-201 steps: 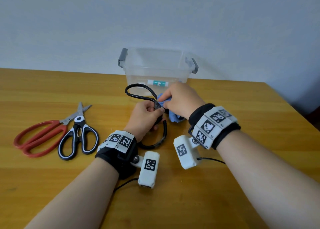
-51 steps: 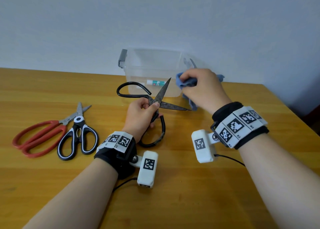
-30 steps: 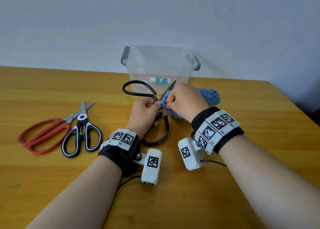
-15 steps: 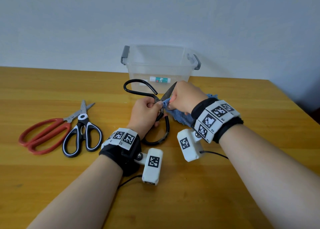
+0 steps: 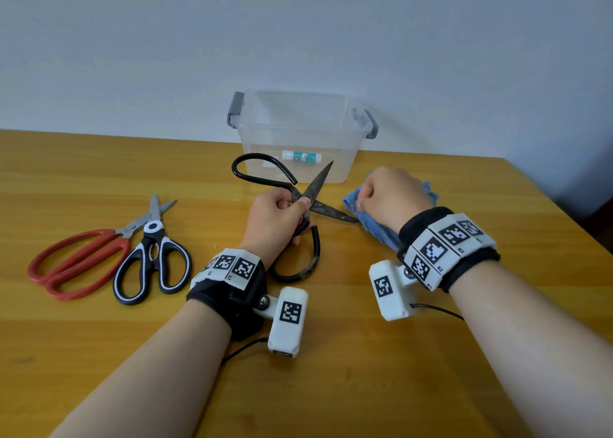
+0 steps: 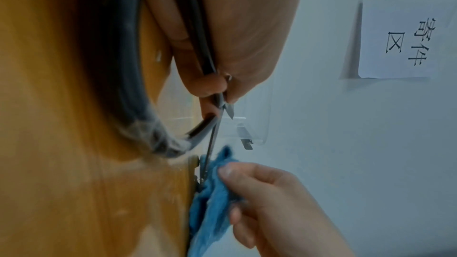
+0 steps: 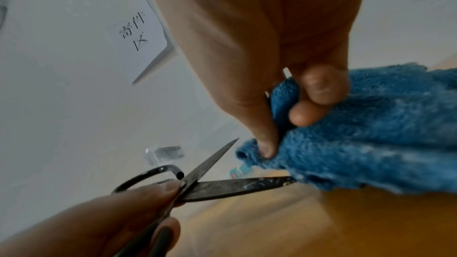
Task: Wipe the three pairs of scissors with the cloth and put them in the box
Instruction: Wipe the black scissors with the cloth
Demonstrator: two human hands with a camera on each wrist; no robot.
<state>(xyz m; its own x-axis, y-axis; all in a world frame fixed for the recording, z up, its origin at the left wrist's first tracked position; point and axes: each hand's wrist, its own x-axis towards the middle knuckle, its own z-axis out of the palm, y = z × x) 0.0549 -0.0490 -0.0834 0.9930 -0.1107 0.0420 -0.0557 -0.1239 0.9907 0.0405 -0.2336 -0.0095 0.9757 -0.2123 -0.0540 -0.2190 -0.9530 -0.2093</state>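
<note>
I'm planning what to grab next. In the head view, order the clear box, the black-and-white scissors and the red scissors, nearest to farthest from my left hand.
From the left hand:
1. Clear box, just beyond the hand, at the table's back.
2. Black-and-white scissors, lying to its left.
3. Red scissors, farther left, beside and touching those.

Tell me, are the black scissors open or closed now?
Open: the black scissors' two blades spread in a V, one tip at the cloth.
</note>
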